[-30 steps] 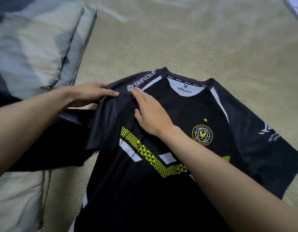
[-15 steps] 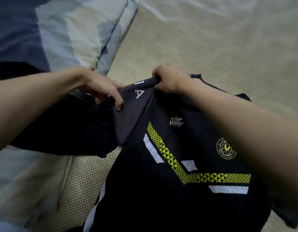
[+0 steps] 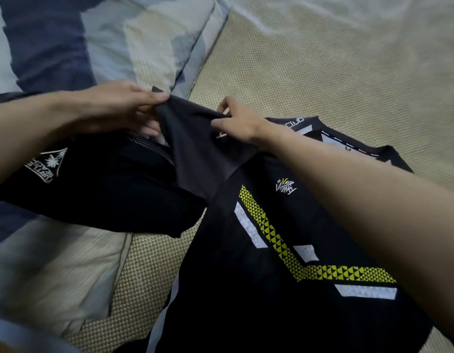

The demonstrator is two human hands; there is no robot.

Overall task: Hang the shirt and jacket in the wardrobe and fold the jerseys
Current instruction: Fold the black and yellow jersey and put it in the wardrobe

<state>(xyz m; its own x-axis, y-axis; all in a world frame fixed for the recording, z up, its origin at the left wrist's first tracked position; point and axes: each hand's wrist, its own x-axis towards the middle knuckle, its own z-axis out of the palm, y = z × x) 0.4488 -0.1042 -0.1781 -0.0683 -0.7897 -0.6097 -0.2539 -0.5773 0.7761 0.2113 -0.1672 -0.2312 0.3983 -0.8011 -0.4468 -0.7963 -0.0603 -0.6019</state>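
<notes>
Black jersey (image 3: 284,263) w/ yellow triangle chevron + white bars lies front-up on woven beige mat (image 3: 322,72), collar toward upper right. Its sleeve (image 3: 203,149) is lifted off the mat, stretched betw. both hands. Left hand (image 3: 114,108) pinches sleeve's outer end, thumb + fingers closed on fabric. Right hand (image 3: 236,121) grips sleeve nr shoulder, fingers curled into cloth; right forearm crosses over jersey chest, hiding part of it + the far side. 2nd black garment (image 3: 101,189) w/ white logo patch lies just left, partly under the raised sleeve, resting on blue/grey/cream patterned bedding (image 3: 131,34) that runs along mat's left edge. View somewhat blurred.
</notes>
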